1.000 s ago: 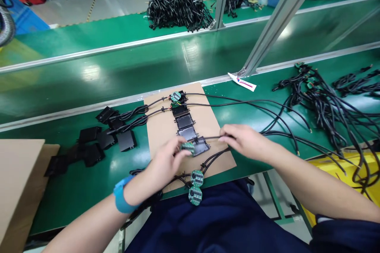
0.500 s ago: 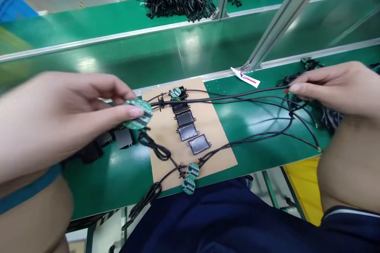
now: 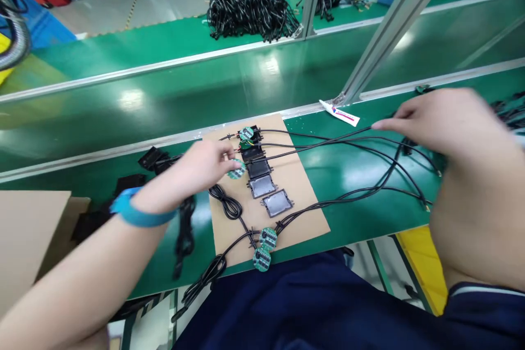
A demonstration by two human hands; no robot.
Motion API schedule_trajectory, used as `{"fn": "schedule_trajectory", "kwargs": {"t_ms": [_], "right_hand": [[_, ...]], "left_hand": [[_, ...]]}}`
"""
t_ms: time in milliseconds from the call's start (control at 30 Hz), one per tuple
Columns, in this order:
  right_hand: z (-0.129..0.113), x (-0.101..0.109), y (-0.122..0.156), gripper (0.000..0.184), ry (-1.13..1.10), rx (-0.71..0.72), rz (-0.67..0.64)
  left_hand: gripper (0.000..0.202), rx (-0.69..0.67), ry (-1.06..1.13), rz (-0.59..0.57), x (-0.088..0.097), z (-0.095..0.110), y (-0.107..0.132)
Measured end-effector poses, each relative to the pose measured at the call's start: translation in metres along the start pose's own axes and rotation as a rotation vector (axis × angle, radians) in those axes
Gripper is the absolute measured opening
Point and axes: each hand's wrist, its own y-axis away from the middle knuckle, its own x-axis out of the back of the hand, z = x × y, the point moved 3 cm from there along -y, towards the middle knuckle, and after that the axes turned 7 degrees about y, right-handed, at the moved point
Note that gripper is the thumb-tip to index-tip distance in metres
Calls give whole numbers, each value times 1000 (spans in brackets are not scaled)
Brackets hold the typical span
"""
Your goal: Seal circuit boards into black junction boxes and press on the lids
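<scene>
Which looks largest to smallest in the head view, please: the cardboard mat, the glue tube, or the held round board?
1. cardboard mat
2. glue tube and round board in the left hand: about alike, tube longer, board wider.

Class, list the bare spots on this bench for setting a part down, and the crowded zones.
Free: right strip of cardboard sheet, between housing row and edge; the belt behind the rail. Crowded: lids left of left hand holding a round board; cable tangle by right hand pinching a black cable.

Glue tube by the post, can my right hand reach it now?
Probably yes: the right hand sits close beside the tube with bare bench between, though its fingers pinch a cable.
</scene>
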Motion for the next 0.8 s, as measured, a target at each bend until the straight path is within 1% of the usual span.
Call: {"fn": "schedule_trajectory", "kwargs": {"t_ms": [67, 100, 133, 167, 200, 233, 267, 300, 333, 367, 400, 433, 467, 500, 533, 567, 600, 633, 667, 733, 800], "right_hand": [[-18, -21, -6, 75, 48, 10, -153], [-24, -33, -7, 71, 55, 23, -222], [-26, -45, -5, 67, 57, 29, -256], [-27, -56, -3, 63, 70, 22, -253], [-28, -64, 2, 58, 94, 3, -212], [-30, -69, 8, 52, 117, -18, -137], [-35, -72, 15, 47, 121, -27, -43], [-44, -73, 24, 43, 89, -5, 52], [-57, -72, 35, 39, 15, 56, 122], [-74, -71, 47, 36, -89, 155, 146], [-94, -69, 60, 32, -213, 283, 124], [-115, -67, 74, 30, -334, 426, 64], [-135, -66, 90, 27, -431, 569, -28], [-153, -65, 105, 26, -499, 682, -118], [-168, -66, 119, 25, -531, 763, -195], [-179, -67, 131, 24, -533, 808, -245], [-187, -70, 140, 23, -515, 819, -267], [-192, -73, 146, 21, -485, 810, -271], [-195, -77, 150, 18, -456, 792, -263], [-196, -85, 151, 14, -421, 767, -242], [-195, -90, 150, 16, -413, 774, -233]], "left_hand": [[22, 13, -4, -2, -34, -8, -28], [24, 32, -5, 12, -48, -15, -37], [26, 44, -13, 34, -61, -21, -43], [28, 48, -30, 68, -70, -27, -45], [30, 41, -54, 115, -77, -32, -43], [32, 19, -83, 171, -80, -36, -39], [34, -19, -115, 231, -80, -37, -32], [36, -67, -145, 292, -79, -37, -22], [36, -118, -164, 343, -77, -35, -9], [33, -170, -165, 373, -76, -32, 4], [29, -219, -140, 366, -75, -28, 19], [25, -266, -90, 319, -77, -24, 34], [22, -306, -23, 228, -82, -18, 48], [20, -338, 49, 106, -89, -12, 62], [22, -362, 110, -19, -98, -7, 74], [27, -372, 150, -126, -108, -2, 84], [32, -366, 169, -196, -118, 2, 92], [35, -349, 174, -228, -127, 3, 97], [35, -326, 174, -235, -136, 4, 100], [28, -289, 177, -211, -151, 1, 102], [21, -281, 178, -184, -161, -3, 102]]}}
